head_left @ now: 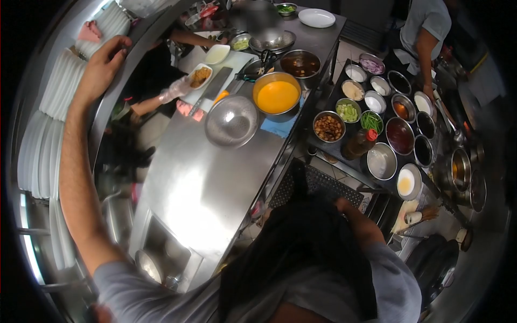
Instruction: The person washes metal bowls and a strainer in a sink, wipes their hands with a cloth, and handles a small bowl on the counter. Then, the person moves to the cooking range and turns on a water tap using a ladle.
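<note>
My left hand (109, 58) is raised at the upper left, its fingers curled over the metal shelf edge (141, 39). Stacks of white plates (46, 151) stand on that shelf, beside my forearm. Low by my apron (301, 258), my right hand (343, 205) shows only in part, with its fingers hidden. Below my left arm stretches a steel counter (188, 177). On it are a perforated metal bowl (231, 121), a bowl of orange liquid (276, 96) and a large knife (211, 90) lying across a white cutting board (232, 60).
Across the counter, a person's gloved hand (176, 89) touches a white dish of brown food (201, 77). Another person's arm (426, 59) reaches down at the upper right. Several ingredient bowls (400, 135) and a red-capped bottle (360, 144) stand on the right-hand station. A floor mat (339, 188) lies between.
</note>
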The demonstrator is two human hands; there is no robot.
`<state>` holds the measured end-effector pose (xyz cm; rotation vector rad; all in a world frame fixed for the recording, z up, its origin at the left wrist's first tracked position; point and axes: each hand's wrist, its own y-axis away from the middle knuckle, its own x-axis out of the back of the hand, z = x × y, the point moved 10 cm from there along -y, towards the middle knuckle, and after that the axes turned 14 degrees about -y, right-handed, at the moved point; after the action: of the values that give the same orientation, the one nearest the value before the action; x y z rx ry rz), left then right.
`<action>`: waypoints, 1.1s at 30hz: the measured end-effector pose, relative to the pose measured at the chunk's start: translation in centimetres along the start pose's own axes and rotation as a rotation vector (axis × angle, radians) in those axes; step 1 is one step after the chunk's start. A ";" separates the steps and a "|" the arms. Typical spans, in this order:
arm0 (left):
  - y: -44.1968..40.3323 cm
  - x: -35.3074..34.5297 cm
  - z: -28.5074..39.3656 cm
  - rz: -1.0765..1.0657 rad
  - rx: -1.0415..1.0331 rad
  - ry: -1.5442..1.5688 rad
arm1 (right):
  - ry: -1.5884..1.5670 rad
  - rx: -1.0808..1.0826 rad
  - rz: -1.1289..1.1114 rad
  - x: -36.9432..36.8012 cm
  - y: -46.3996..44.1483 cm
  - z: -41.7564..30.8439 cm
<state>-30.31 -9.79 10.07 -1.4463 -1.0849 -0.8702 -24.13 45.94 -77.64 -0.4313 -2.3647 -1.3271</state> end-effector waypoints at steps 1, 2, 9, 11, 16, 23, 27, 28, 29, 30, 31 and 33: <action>0.0 -0.1 0.1 -0.014 0.005 -0.010 | -0.005 0.035 0.025 -1.2 -1.9 1.4; 0.0 -0.1 0.0 -0.017 0.007 -0.011 | -0.011 0.071 0.050 -1.1 -2.1 1.0; -0.1 -0.2 -0.6 0.007 -0.007 -0.009 | -0.045 0.029 0.059 1.1 0.6 -1.2; -0.1 -0.3 -0.5 0.000 -0.006 -0.005 | -0.115 0.099 0.124 1.3 0.3 -1.4; 0.0 -0.2 -0.4 -0.002 -0.003 -0.026 | 0.063 0.140 0.058 1.2 1.1 -2.7; -0.1 -0.6 -0.9 -0.075 0.036 -0.035 | -0.126 -0.023 -0.050 -2.3 -3.0 2.4; -0.2 -0.7 -0.9 -0.090 0.016 -0.043 | 0.035 0.048 -0.042 -3.3 -4.5 3.3; -0.2 -0.8 -0.9 -0.099 0.016 -0.059 | 0.042 0.067 -0.018 -3.3 -4.7 3.3; -0.2 -0.9 -0.9 -0.099 0.017 -0.058 | 0.049 0.087 0.006 -3.2 -4.8 3.3; -0.2 -0.8 -1.0 -0.094 0.023 -0.043 | 0.049 0.086 0.005 -3.4 -4.9 3.4; -0.1 -0.8 -1.1 -0.090 0.028 -0.028 | 0.044 0.085 0.009 -3.2 -4.6 3.1; -0.2 -0.9 -1.2 -0.096 0.033 -0.031 | 0.039 0.082 0.013 -2.8 -3.9 2.5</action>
<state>-30.71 -11.06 9.48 -1.3940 -1.1944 -0.8963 -23.90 45.94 -83.04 -0.3920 -2.3704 -1.2165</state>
